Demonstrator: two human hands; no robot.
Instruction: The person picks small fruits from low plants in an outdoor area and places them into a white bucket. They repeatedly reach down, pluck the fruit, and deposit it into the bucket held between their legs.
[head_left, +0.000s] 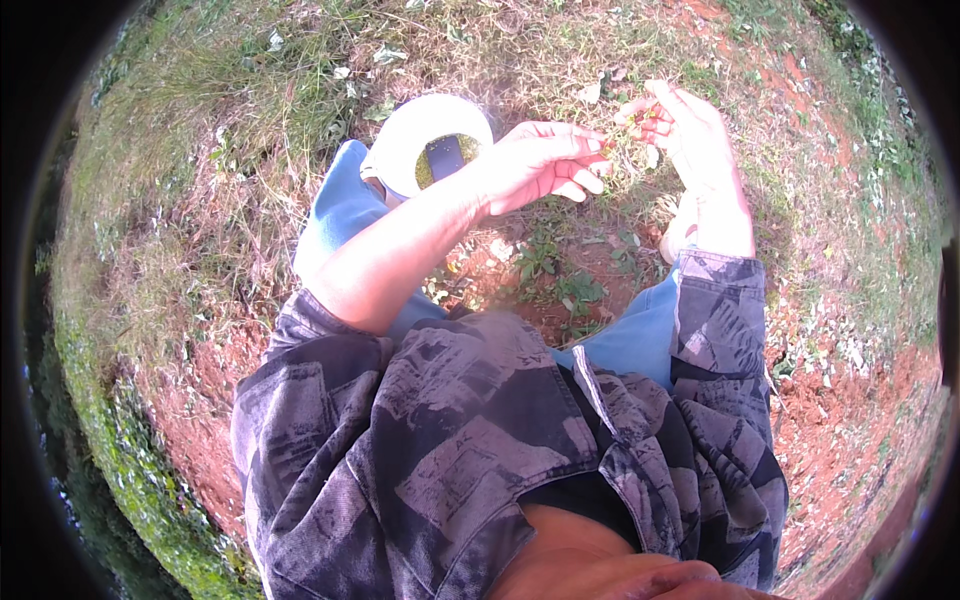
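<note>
My left hand (551, 165) reaches across to the middle, thumb and forefinger close together at the fingertips, the other fingers curled; whether anything is pinched there cannot be made out. My right hand (686, 135) is raised just to its right, with a small yellow-green sprig (641, 122) at its fingers. The hands are apart. A white bucket (397, 142) stands beside my left leg, partly behind my left forearm. Inside it, a dark, flat rectangular object (445, 156) lies on small yellow-green plant pieces (424, 172).
Dry grass and cut stems (525, 67) cover the ground ahead. Between my legs, in blue trousers (341, 199), are low green weeds (581, 289) on reddish soil (487, 277). Denser green plants (135, 480) line the lower left edge.
</note>
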